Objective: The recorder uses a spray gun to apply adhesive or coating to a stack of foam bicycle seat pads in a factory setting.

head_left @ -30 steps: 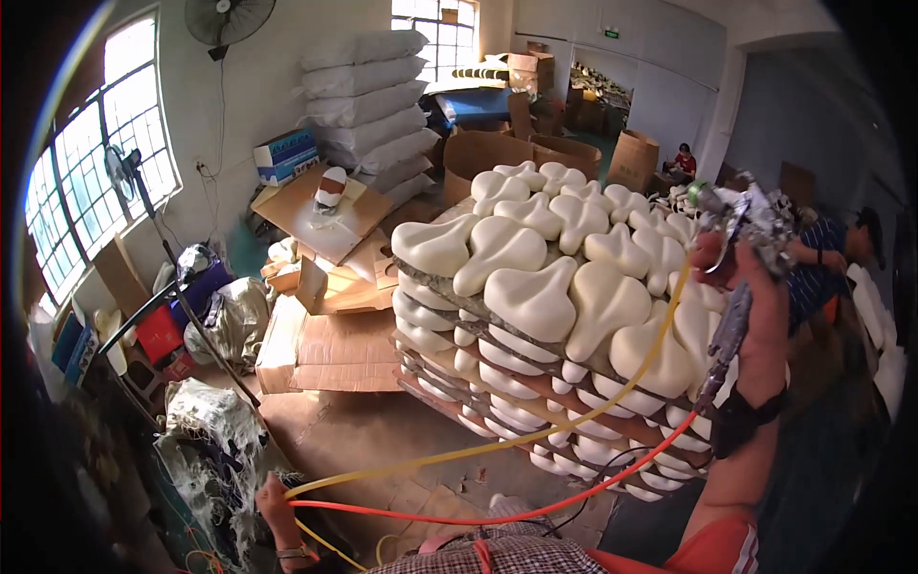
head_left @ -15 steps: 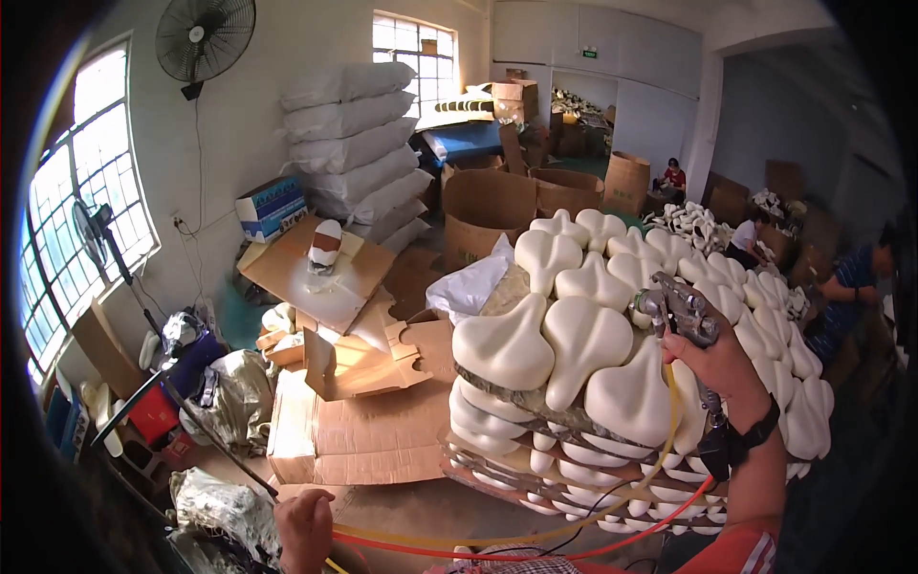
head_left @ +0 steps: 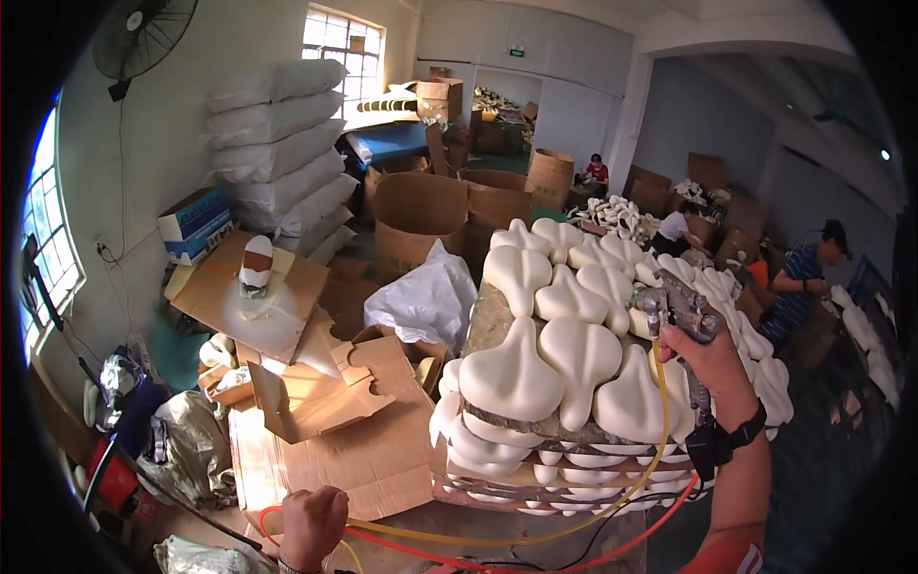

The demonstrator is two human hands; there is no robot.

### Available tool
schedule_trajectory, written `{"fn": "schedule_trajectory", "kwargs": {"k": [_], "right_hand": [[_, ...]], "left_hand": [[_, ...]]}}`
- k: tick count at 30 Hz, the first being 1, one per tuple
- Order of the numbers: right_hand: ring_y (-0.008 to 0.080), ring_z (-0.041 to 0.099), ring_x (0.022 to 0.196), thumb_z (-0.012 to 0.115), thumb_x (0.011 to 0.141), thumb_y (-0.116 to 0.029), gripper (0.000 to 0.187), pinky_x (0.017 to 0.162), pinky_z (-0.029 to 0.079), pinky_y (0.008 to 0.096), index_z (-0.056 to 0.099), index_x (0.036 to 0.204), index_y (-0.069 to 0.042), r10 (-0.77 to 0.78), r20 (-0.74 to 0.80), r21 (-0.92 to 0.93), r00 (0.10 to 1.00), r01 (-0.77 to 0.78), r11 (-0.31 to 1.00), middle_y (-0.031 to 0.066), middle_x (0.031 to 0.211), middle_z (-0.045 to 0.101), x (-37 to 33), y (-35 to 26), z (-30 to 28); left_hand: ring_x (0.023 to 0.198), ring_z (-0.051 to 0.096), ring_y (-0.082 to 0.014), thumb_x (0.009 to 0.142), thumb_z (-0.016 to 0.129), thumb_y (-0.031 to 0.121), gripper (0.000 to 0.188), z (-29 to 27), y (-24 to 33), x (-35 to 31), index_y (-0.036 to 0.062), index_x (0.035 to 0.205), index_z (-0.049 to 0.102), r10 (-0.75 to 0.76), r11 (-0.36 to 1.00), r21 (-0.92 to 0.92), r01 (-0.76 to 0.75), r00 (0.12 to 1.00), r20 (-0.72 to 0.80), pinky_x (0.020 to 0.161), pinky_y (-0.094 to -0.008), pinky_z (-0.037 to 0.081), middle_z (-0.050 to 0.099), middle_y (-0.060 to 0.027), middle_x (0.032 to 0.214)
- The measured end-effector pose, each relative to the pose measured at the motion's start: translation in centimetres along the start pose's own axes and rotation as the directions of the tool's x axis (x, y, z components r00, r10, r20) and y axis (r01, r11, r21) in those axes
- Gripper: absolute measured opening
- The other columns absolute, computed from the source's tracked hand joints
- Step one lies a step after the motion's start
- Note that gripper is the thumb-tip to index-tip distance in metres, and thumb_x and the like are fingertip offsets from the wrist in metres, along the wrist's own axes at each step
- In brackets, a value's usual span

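Note:
My right hand [head_left: 715,362] grips a metal spray gun [head_left: 681,308], held up over a stack of cream-white bicycle saddles [head_left: 512,368]. The gun points left. A yellow hose [head_left: 666,411] hangs down from it, and a black strap [head_left: 746,435] circles my right wrist. At the lower left, my left hand [head_left: 317,521] is closed in a fist. The yellow hose and a red-orange hose [head_left: 411,552] run into it, and the red-orange one loops out on its far side. The saddles lie in several layers parted by thin boards.
Flattened cardboard [head_left: 354,469] lies left of the stack, beside a white plastic bag [head_left: 426,297]. One saddle [head_left: 255,266] stands on a cardboard-topped surface. Tall cardboard drums [head_left: 416,215] and piled white sacks [head_left: 277,143] are behind. Several people work at the right; one wears blue [head_left: 798,277].
The view has turned to the right, so the room shifts left and the person in blue shows more fully. The white plastic bag shows larger. Both hands keep their grips.

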State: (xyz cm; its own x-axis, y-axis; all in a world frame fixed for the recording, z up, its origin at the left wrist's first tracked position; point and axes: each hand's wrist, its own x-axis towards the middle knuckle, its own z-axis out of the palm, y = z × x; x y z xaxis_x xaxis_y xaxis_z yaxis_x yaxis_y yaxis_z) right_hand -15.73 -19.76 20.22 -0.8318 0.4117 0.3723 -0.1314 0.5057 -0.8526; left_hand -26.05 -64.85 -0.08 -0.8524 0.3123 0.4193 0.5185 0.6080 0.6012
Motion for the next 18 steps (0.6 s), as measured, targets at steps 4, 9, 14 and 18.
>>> {"fn": "schedule_trajectory", "kwargs": {"k": [4, 9, 14, 18], "right_hand": [[0.0096, 0.059, 0.060, 0.065, 0.085, -0.009, 0.028, 0.059, 0.050, 0.0238, 0.057, 0.110, 0.000, 0.016, -0.075, -0.016, 0.997, -0.017, 1.000, 0.0033, 0.075, 0.062, -0.7, -1.9, 2.6], [0.0103, 0.060, 0.061, 0.065, 0.085, -0.011, 0.024, 0.058, 0.050, 0.0243, 0.058, 0.104, 0.001, 0.053, -0.041, -0.097, 0.998, -0.057, 0.994, 0.0042, 0.074, 0.063, -1.7, -3.0, 3.6], [0.0108, 0.060, 0.060, 0.065, 0.085, -0.011, 0.021, 0.059, 0.051, 0.0251, 0.059, 0.102, 0.001, 0.043, -0.132, -0.102, 0.990, -0.057, 0.993, 0.0055, 0.074, 0.063, -2.0, -4.2, 5.2], [0.0110, 0.060, 0.060, 0.064, 0.085, -0.009, 0.019, 0.059, 0.051, 0.0250, 0.058, 0.100, 0.001, 0.057, -0.119, -0.159, 0.991, -0.075, 0.984, 0.0055, 0.073, 0.063, -3.8, -5.4, 5.9]], "left_hand": [[0.046, 0.056, -0.0312, 0.077, 0.063, 0.014, 0.017, -0.6, -2.6, -0.2, 0.0029, 0.065, 0.063, -0.057, 0.998, -0.028, 0.060, 0.993, 0.102, 0.048, -0.0376, 0.045, 0.054, -0.0146, 0.050], [0.050, 0.060, -0.0317, 0.079, 0.060, 0.012, 0.018, -1.8, -4.1, -1.0, 0.0002, 0.065, 0.063, -0.002, 0.998, -0.063, 0.015, 0.981, 0.193, 0.047, -0.0352, 0.047, 0.057, -0.0168, 0.055], [0.048, 0.058, -0.0318, 0.079, 0.062, 0.015, 0.017, -1.9, -6.9, -1.7, 0.0040, 0.066, 0.063, 0.054, 0.996, -0.085, -0.031, 0.959, 0.278, 0.051, -0.0405, 0.046, 0.054, -0.0149, 0.050], [0.049, 0.058, -0.0324, 0.079, 0.062, 0.015, 0.017, -2.2, -7.0, -1.7, 0.0045, 0.066, 0.063, 0.084, 0.993, -0.103, -0.054, 0.948, 0.308, 0.051, -0.0402, 0.047, 0.055, -0.0149, 0.051]]}}
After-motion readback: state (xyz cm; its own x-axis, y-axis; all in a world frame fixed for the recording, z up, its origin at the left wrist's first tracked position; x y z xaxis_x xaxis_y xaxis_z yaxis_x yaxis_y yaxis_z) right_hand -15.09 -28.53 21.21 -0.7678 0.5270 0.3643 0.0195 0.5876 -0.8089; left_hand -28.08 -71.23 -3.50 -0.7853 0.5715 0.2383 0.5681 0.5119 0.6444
